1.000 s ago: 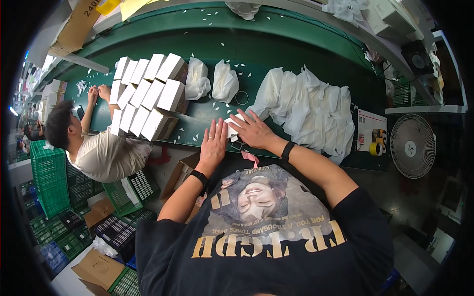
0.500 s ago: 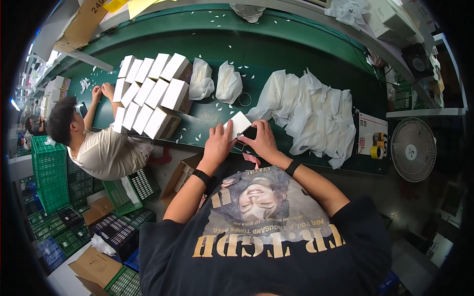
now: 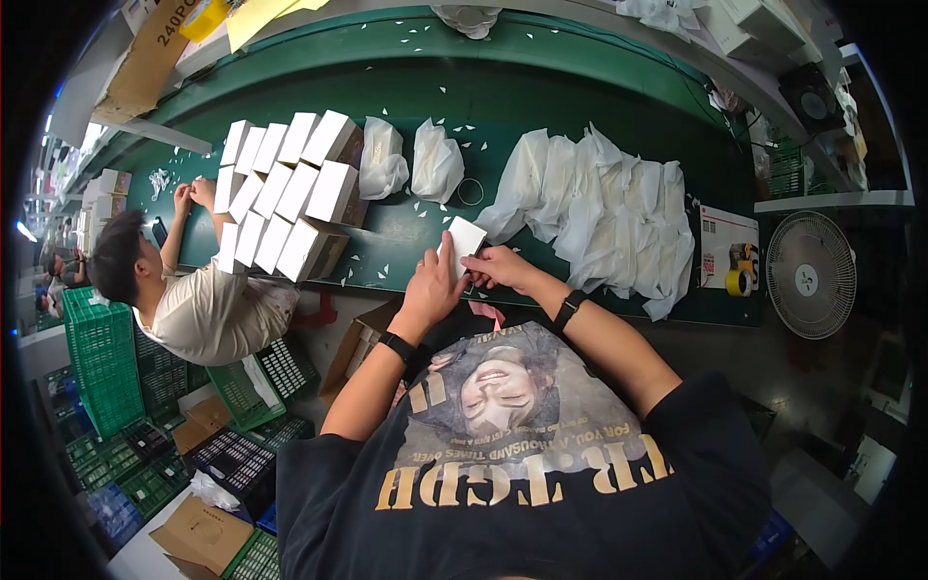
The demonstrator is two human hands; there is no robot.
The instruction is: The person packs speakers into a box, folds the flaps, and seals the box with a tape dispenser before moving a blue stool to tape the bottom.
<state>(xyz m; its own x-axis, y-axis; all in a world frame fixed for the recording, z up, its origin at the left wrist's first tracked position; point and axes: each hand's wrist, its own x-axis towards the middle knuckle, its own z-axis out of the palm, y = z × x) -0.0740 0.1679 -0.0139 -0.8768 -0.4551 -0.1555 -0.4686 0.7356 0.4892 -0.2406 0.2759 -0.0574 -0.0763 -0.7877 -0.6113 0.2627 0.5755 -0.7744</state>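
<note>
Left hand (image 3: pixel 434 289): gripping white box (image 3: pixel 468 235) at left side, index finger extended | Right hand (image 3: pixel 502 269): pinching near-right corner | Box position: between hands, far end beyond fingertips | Wrapped packages (image 3: pixel 601 217): beyond right hand | Box rows (image 3: pixel 275 186): left, well apart

The small rectangular held box (image 3: pixel 468 238) is plain white, like the tops of the rows of rectangular cardboard boxes (image 3: pixel 297 191), against a long dark-green worktop (image 3: pixel 394 246) flecked with white triangular scraps (image 3: pixel 382 275). The thin crinkled plastic bags (image 3: pixel 585 208) are milky white and translucent, while the black short-sleeved fabric T-shirt (image 3: pixel 541 537) bears a greyish portrait print (image 3: pixel 498 389) and gold block letters (image 3: pixel 477 486) (a second, looser shirt (image 3: pixel 215 311) is plain cream). Bright green marks the tall latticed plastic crate (image 3: pixel 101 353).
</note>
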